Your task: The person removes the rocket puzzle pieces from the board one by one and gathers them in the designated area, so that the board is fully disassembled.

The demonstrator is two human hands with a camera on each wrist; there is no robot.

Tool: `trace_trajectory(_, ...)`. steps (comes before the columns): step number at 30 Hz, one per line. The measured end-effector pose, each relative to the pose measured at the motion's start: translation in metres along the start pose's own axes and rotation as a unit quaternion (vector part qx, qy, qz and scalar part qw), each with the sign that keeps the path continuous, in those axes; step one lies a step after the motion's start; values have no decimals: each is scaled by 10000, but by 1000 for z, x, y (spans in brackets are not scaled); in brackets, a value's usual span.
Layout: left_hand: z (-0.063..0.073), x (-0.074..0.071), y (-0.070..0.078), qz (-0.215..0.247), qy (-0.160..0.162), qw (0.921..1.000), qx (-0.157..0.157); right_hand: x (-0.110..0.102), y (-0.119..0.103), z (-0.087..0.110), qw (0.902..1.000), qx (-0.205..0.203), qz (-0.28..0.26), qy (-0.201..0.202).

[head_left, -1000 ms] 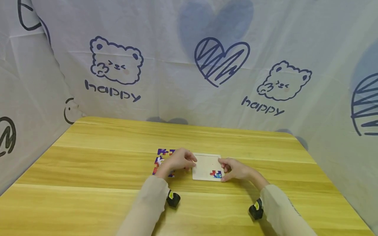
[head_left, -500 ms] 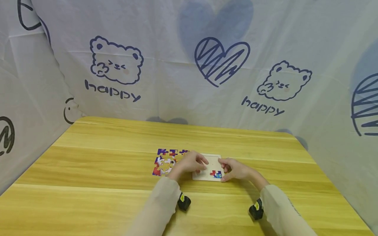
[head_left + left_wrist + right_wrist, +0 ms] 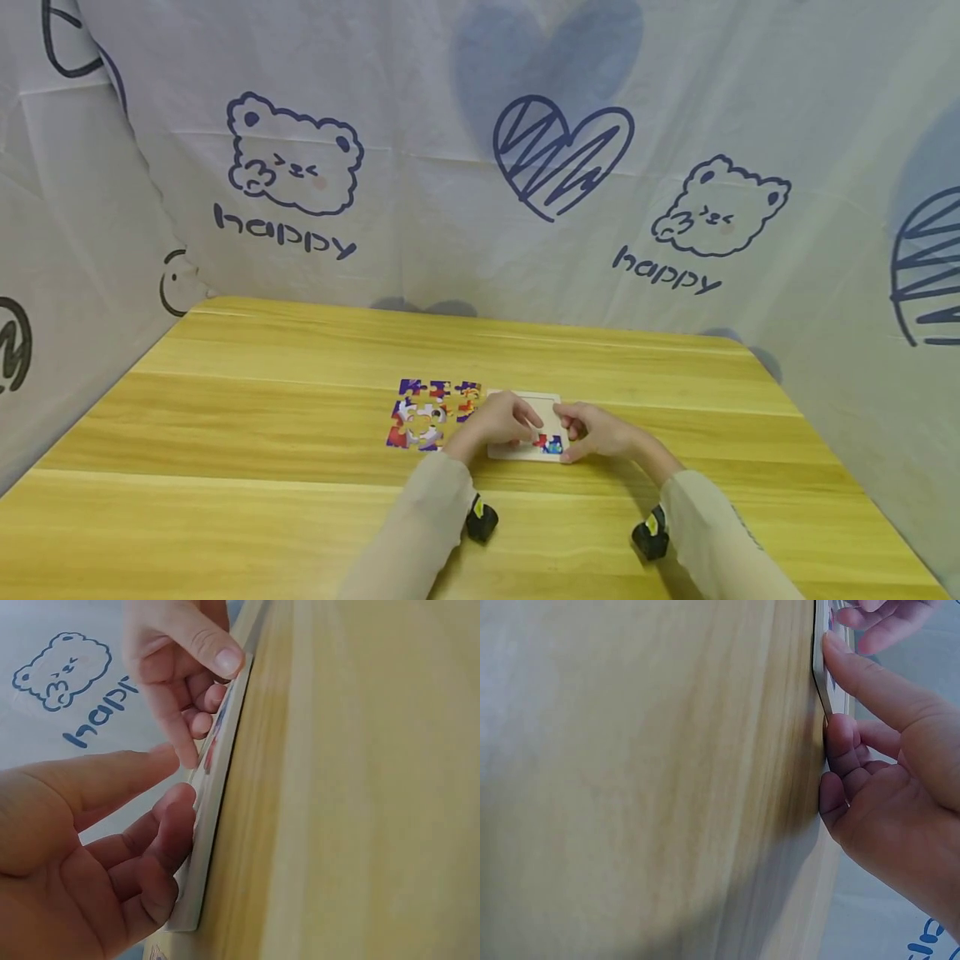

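A pale, shallow jigsaw tray [image 3: 501, 457] lies on the table, with colourful jigsaw pieces [image 3: 552, 444] in its near right corner. My left hand [image 3: 504, 421] is over the tray, its fingertips beside those pieces. In the left wrist view, the left thumb and curled fingers [image 3: 176, 825] come close together at the tray; whether a piece is between them is hidden. My right hand [image 3: 600, 431] grips the tray's right edge, with the thumb [image 3: 836, 643] on the near corner and the other fingers partly curled along the side.
Several loose jigsaw pieces [image 3: 423, 421] lie left of the tray, roughly in rows. The wood-grain table [image 3: 262, 433] reaches back to a printed white cloth [image 3: 420, 208]. Black wrist cameras [image 3: 482, 518] are on both forearms.
My left hand has moved right, from the loose pieces and the tray's left edge to over the tray, uncovering the loose pieces. My right hand stays at the tray's right edge.
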State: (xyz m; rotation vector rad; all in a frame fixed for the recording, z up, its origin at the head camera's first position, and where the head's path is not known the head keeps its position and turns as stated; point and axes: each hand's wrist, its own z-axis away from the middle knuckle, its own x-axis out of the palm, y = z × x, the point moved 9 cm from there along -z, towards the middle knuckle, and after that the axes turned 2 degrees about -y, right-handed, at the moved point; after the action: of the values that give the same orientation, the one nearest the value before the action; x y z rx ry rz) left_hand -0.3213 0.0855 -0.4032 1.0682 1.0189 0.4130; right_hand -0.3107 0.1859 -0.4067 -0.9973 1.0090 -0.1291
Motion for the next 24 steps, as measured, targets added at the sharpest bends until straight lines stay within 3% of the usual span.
trace_trajectory(9, -1, 4, -3, -202, -32, 9996, -218, 0, -3, 1, 9967, -776, -208, -134)
trace_trajectory(16, -2, 5, -3, -510, -38, 9983, -263, 0, -2, 1, 9996, -141, -260, -33)
trace_trajectory(24, -2, 8, 1, -860, -86, 9961, -187, 1, -4, 1, 9995, -145, -274, -18)
